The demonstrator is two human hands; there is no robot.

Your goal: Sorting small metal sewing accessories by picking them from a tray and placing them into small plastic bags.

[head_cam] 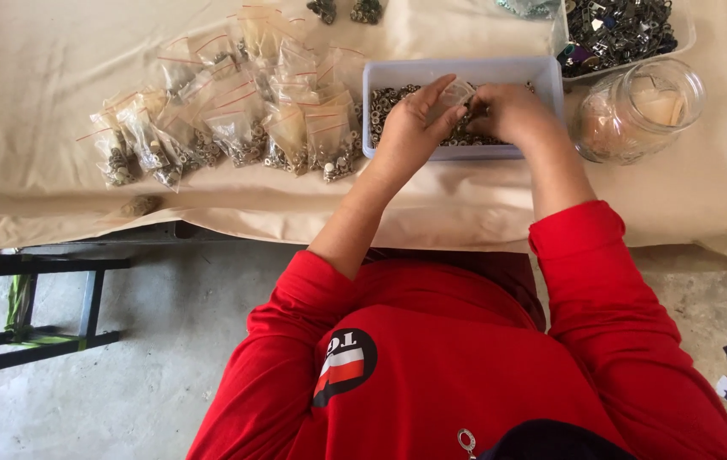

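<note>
Over the far side of a cloth-covered table (57,68), both hands meet above a pale rectangular tray (463,71) filled with small metal rings. That tray lies with its long axis running left to right, its near wall facing the person. Curled partly shut, the left hand (412,128) pinches a small clear plastic bag (455,90) between thumb and fingers; the bag's mouth seems to point right, toward the other hand, though it is too small to be sure. At the bag's opening, the right hand (508,111) has its fingers bunched; whether it grips any rings cannot be told. Left of the tray lies a heap of filled bags (236,111) with red seal strips. Right of it a glass jar (636,111) lies tilted, and beyond sits a container of metal parts (619,30).
</note>
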